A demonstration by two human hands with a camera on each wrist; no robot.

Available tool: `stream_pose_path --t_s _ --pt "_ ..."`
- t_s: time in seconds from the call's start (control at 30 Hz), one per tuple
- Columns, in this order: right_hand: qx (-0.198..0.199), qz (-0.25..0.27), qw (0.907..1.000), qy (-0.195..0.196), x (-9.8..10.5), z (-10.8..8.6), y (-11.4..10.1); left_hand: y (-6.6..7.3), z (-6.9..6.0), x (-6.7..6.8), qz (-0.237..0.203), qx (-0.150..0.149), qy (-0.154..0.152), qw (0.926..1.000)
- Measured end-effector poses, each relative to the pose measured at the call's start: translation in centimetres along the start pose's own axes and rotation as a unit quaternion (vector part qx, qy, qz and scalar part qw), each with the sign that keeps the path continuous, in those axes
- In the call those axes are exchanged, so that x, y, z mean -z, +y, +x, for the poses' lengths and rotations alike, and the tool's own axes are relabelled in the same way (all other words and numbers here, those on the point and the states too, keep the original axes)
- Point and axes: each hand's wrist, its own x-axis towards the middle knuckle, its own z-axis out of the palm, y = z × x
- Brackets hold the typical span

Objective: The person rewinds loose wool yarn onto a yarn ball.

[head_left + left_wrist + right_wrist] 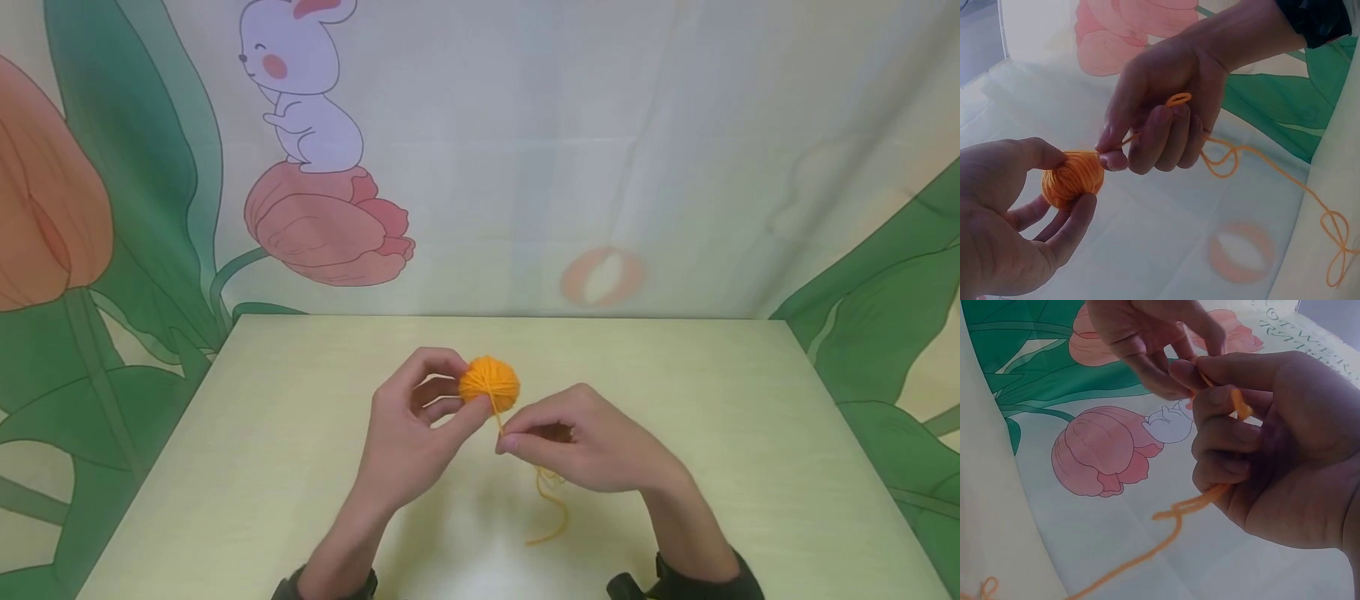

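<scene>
A small ball of orange yarn (490,382) is held above the table by my left hand (420,425), its thumb and fingertips around the ball in the left wrist view. My right hand (592,437) pinches the yarn strand (497,414) between thumb and forefinger, close to the ball's lower right. In the right wrist view the strand runs through the curled fingers of the right hand (1272,437), and a loose tail (1129,569) hangs out below them. The ball is mostly hidden behind the hands there. Small loops (1335,231) show along the tail in the left wrist view.
The pale table (262,467) spreads beneath both hands. Behind it hangs a cloth backdrop (480,167) printed with a rabbit, tulips and green leaves. Dark cuffs or bands (705,579) sit around both wrists.
</scene>
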Motion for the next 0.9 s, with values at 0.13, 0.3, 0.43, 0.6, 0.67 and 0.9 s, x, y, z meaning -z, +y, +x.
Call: stream_pose_path --t_s 0.13,0.3,0.43,0.6,0.67,0.9 --pt "-0.029 0.009 0.9995 -0.009 0.1 0.2 0.6 0.4 -0.2 0.2 -0.023 -0.007 -0.024 0.9994" --pt "-0.077 0.028 0.9966 -0.001 0.2 0.2 1.4 0.6 -0.4 0.2 -0.039 -0.01 -0.054 0.9977" --pt "-0.096 0.042 0.9944 0.015 0.5 0.3 2.0 0.7 -0.6 0.2 -0.043 -0.019 -0.09 0.9948" --pt "-0.095 0.073 0.992 0.04 0.9 0.4 2.4 0.5 -0.8 0.1 -0.037 -0.048 -0.14 0.9883" --pt "-0.094 0.091 0.9899 0.054 0.9 0.4 2.4 0.4 -0.8 0.1 -0.034 -0.062 -0.154 0.9855" --pt "-0.097 0.115 0.9821 0.113 1.1 0.2 1.5 -0.1 -0.6 0.1 0.0 -0.117 -0.197 0.9735"
